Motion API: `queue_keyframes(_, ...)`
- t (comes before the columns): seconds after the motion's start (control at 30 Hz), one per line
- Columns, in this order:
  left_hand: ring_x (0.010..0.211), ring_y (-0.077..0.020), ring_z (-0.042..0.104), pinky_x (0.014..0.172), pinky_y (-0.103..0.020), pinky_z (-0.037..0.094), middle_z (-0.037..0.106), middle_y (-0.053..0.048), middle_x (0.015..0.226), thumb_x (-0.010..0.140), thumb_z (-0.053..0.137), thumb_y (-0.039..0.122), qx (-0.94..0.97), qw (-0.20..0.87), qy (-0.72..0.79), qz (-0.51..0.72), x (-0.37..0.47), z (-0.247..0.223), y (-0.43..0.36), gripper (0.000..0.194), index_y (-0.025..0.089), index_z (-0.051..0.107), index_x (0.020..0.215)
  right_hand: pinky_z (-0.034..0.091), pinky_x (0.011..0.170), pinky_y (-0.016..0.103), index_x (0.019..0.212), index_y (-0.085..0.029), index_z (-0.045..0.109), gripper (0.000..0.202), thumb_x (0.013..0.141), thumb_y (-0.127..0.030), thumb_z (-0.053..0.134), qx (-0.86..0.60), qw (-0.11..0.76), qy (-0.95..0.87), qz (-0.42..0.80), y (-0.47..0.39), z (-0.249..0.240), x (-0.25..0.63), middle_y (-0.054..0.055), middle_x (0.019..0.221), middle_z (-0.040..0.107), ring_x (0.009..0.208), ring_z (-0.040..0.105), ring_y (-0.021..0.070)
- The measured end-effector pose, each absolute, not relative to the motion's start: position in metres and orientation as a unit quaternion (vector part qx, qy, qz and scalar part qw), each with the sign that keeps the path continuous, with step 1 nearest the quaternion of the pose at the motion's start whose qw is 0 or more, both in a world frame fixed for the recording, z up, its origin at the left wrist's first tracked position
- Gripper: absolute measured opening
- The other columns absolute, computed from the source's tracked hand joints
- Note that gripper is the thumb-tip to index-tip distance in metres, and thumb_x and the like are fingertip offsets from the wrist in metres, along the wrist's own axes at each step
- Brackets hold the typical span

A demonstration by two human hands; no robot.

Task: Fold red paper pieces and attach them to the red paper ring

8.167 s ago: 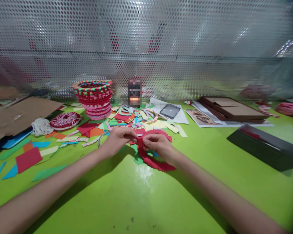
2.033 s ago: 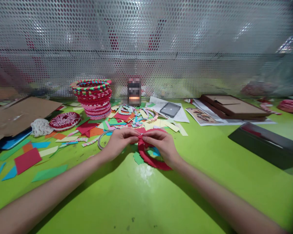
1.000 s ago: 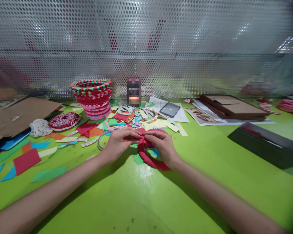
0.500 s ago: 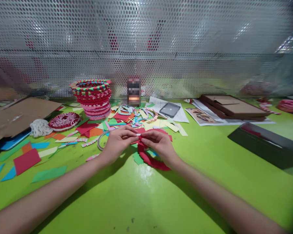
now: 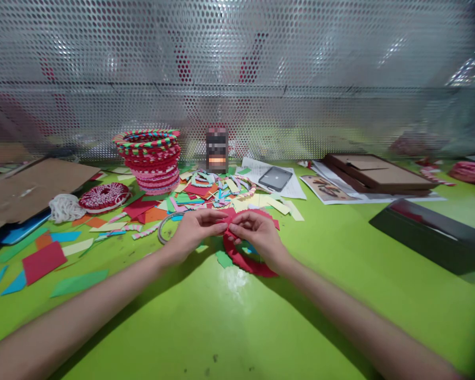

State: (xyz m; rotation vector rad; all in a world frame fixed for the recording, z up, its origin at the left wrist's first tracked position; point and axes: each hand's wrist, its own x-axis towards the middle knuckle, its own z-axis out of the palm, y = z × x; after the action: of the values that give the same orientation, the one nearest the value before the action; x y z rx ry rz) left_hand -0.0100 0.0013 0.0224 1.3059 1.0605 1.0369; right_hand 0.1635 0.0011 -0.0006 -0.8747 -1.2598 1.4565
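From far off, I watch the left hand (image 5: 193, 232) and the right hand (image 5: 260, 236) pinch the red ring (image 5: 246, 262) at its left side. The ring is mid-table (image 5: 229, 327), near lots of paper bits (image 5: 198, 190).

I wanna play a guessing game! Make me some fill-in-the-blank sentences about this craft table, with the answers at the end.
1. The left hand and right hand are close together at a curved piece coloured ____.
2. The table is bright ____.
3. The yarn beside the round striped coil is ____.
4. The dark tray lies on the person's ____ side.

Missing words: red; green; white; right.
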Motion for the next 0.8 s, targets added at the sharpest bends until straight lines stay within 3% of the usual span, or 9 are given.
queue_keyframes(0.23,0.069,-0.0144,0.065,0.076,-0.032,0.054,0.071,-0.005,0.078,0.061,0.081,0.021,0.467,0.586,0.467,0.469,-0.0095,0.0231,0.0031,0.02,0.014,0.072,0.078,0.055,0.067,0.032,0.076,-0.019,0.069,0.02,0.062,-0.024,0.082,-0.38,0.481,-0.594,0.521,-0.0051,0.0038,0.1629,0.002,0.075,0.07,0.068,0.065,0.0155)
queue_keyframes(0.53,0.067,-0.0153,0.065,0.075,-0.033,0.054,0.071,-0.004,0.074,0.062,0.08,0.017,0.47,0.582,0.479,0.459,-0.01,0.0231,0.0034,0.015,0.015,0.072,0.074,0.052,0.07,0.038,0.077,-0.021,0.072,0.005,0.078,-0.025,0.069,-0.37,0.474,-0.705,0.377,-0.005,-0.0009,0.1677,0.005,0.077,0.07,0.072,0.063,0.0196)
queue_keyframes(0.8,0.063,-0.0138,0.063,0.07,-0.031,0.053,0.07,-0.003,0.072,0.063,0.079,0.017,0.525,0.57,0.461,0.432,-0.0094,0.0255,0.0013,0.013,0.016,0.073,0.075,0.051,0.064,0.032,0.08,-0.019,0.062,0.015,0.072,-0.025,0.073,-0.386,0.475,-0.655,0.443,-0.006,0.0034,0.1641,0.003,0.076,0.067,0.068,0.063,0.0159)
